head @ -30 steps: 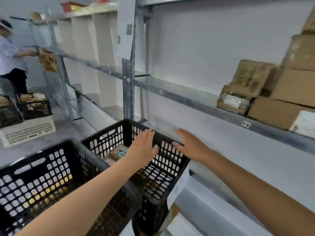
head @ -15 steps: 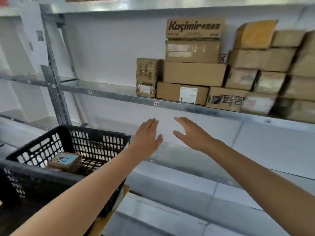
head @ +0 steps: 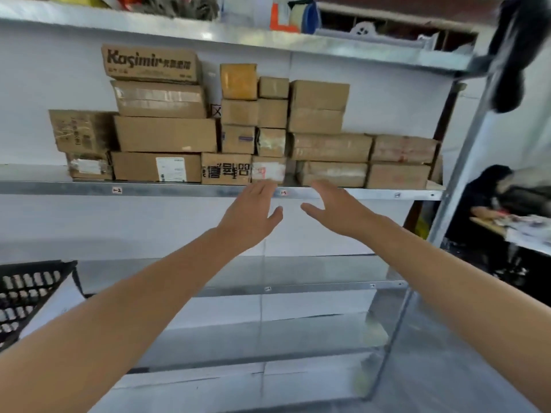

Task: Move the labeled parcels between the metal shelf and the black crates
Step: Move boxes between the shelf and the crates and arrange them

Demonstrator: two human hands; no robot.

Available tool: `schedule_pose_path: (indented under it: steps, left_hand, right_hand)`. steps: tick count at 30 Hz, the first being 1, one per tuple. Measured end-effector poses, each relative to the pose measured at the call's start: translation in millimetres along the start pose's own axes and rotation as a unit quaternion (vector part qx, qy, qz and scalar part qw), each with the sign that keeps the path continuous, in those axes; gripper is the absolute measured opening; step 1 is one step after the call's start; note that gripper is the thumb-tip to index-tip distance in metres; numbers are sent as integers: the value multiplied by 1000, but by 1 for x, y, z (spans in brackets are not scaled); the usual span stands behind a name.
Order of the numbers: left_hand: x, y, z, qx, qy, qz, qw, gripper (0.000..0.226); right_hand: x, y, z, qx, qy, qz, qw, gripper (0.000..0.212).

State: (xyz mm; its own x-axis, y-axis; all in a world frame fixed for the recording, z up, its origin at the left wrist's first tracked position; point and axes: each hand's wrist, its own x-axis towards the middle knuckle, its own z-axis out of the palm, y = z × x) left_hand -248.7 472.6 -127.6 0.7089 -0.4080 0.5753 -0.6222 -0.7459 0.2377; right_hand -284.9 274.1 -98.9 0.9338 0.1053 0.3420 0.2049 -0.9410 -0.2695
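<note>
Parcels (head: 165,134) lie lengthwise along the metal shelf (head: 179,189), faces outward; left hand (head: 250,213) and right hand (head: 337,210) spread open below.

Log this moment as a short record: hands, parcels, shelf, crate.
left hand: open, empty, fingertips at the front edge of the metal shelf, just below the white-labelled parcel
right hand: open, empty, raised beside the left hand
parcels: cardboard boxes stacked on that shelf
black crate: lower left, partly in view
contact: touch with the parcel cannot be told
</note>
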Motion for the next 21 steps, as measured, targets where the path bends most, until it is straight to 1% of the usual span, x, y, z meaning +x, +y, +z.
schedule_pose_path:
  steps: [5, 8, 13, 17, 19, 21]
  left_hand:
    - [41, 50, 26, -44, -17, 25, 999, 48]
    - [64, 74, 48, -76, -25, 28, 996, 52]
    - [105, 97, 85, -97, -44, 32, 994, 54]
    - [152, 108, 111, -121, -62, 40, 990, 53]
    - [176, 114, 123, -138, -66, 48, 987, 57]
    - [199, 120, 134, -158, -66, 57, 983, 60]
  right_hand:
    - [-25, 45, -40, 18, 45, 45, 998, 57]
    - [-33, 80, -56, 2, 52, 66, 996, 58]
    - [-23, 135, -72, 8, 62, 116, 991, 61]
    - [1, 173, -81, 2, 74, 110, 991, 46]
    - [18, 193, -86, -19, 72, 110, 991, 48]
    - [36, 209, -91, -30, 74, 111, 991, 55]
